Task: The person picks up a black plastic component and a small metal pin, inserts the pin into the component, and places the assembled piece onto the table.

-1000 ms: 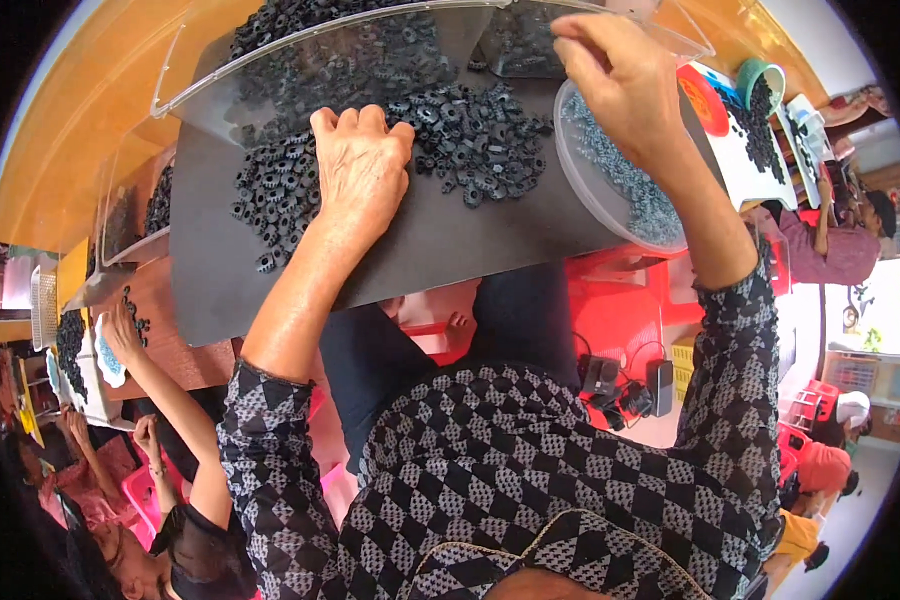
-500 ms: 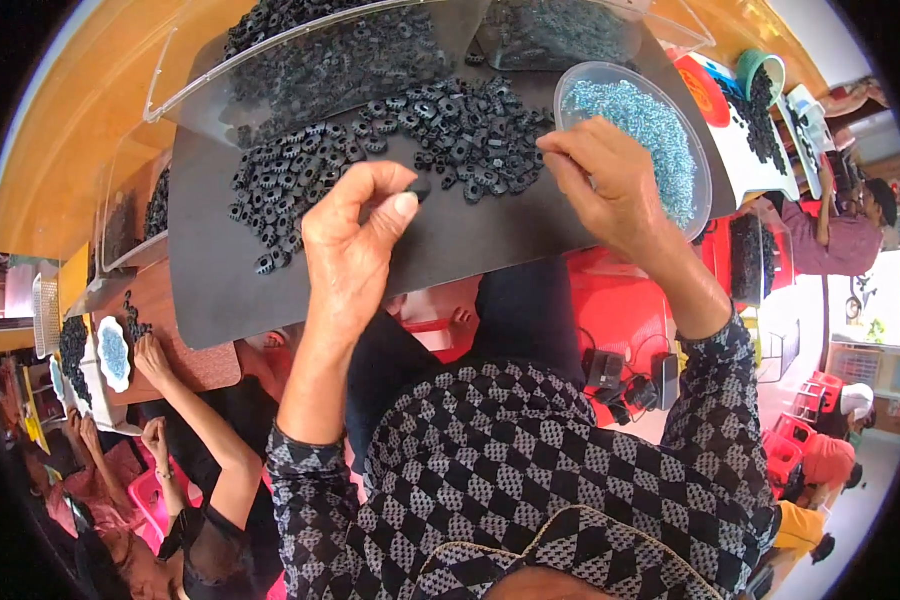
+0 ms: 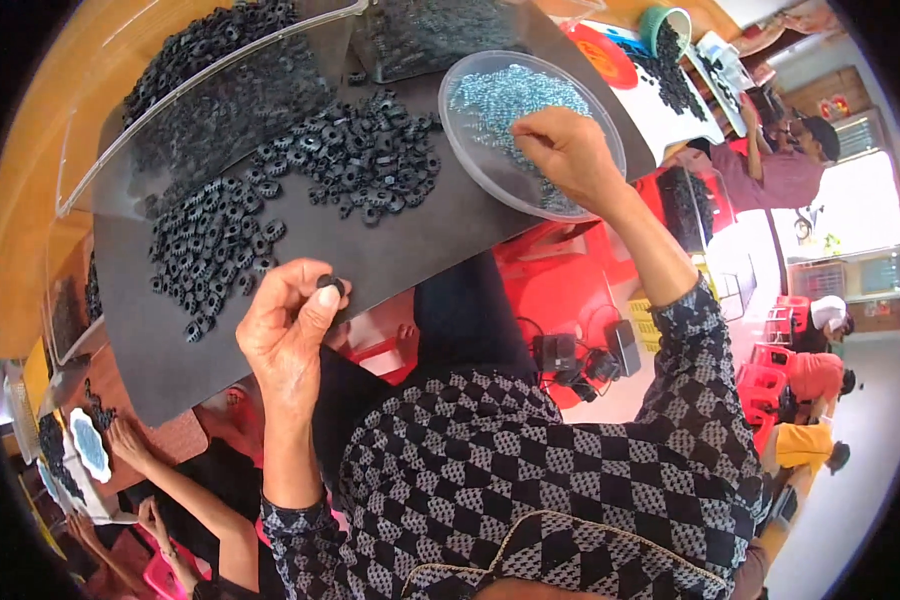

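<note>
My left hand (image 3: 288, 335) is closed, pinching a small black plastic part (image 3: 332, 286) between thumb and fingers near the table's front edge. Over a round clear tray (image 3: 462, 168) is my right hand (image 3: 572, 158), its fingertips pressed together. Whether anything sits between those fingertips is too small to tell. Tiny shiny pale blue pieces (image 3: 510, 92) lie spread in the tray. Left of it, loose black toothed parts (image 3: 375, 160) form a heap on the dark tabletop (image 3: 390, 245). More of them, in a looser spread, lie just beyond my left hand.
Clear bins of black parts (image 3: 230, 110) stand along the table's far side. At the right, a green cup (image 3: 672, 28) lies tipped beside more black parts. Another person's arm (image 3: 185, 490) reaches to a neighbouring table at lower left. Red stools (image 3: 580, 290) stand beyond the front edge.
The view has turned, so the table sits farther left and tilted. My left hand, with the black part, has drawn back toward the front edge. My right hand has moved over the tray.
</note>
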`<state>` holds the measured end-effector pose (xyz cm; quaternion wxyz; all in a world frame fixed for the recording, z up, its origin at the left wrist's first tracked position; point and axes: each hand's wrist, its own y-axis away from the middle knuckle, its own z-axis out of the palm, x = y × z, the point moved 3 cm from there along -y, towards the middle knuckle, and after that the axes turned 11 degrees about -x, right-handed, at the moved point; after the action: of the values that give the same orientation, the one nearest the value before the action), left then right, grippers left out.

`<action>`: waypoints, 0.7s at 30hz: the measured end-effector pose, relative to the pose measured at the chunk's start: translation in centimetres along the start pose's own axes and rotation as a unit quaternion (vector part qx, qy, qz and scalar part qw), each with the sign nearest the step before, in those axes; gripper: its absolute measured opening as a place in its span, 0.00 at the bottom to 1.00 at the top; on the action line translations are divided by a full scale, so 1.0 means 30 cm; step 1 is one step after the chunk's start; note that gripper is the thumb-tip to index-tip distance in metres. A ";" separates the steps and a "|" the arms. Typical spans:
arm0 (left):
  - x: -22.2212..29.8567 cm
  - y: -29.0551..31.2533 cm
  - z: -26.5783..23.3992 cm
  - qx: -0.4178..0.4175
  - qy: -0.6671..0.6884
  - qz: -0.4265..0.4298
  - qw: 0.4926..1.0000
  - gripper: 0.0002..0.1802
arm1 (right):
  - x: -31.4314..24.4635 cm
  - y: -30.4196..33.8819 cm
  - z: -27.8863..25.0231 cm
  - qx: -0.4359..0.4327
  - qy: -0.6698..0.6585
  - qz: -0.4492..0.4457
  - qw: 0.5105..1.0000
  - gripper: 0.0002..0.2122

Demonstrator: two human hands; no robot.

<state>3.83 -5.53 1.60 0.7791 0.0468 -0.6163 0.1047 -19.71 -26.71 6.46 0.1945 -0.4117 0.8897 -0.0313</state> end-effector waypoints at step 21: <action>-0.032 0.015 0.006 0.045 -0.110 0.050 0.992 0.08 | -0.031 -0.079 0.055 -0.010 0.107 -0.109 0.988 0.04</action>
<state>3.33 -5.23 0.68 0.6977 0.0625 -0.6943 0.1651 -16.83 -27.40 5.73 0.0897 -0.5029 0.8553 -0.0868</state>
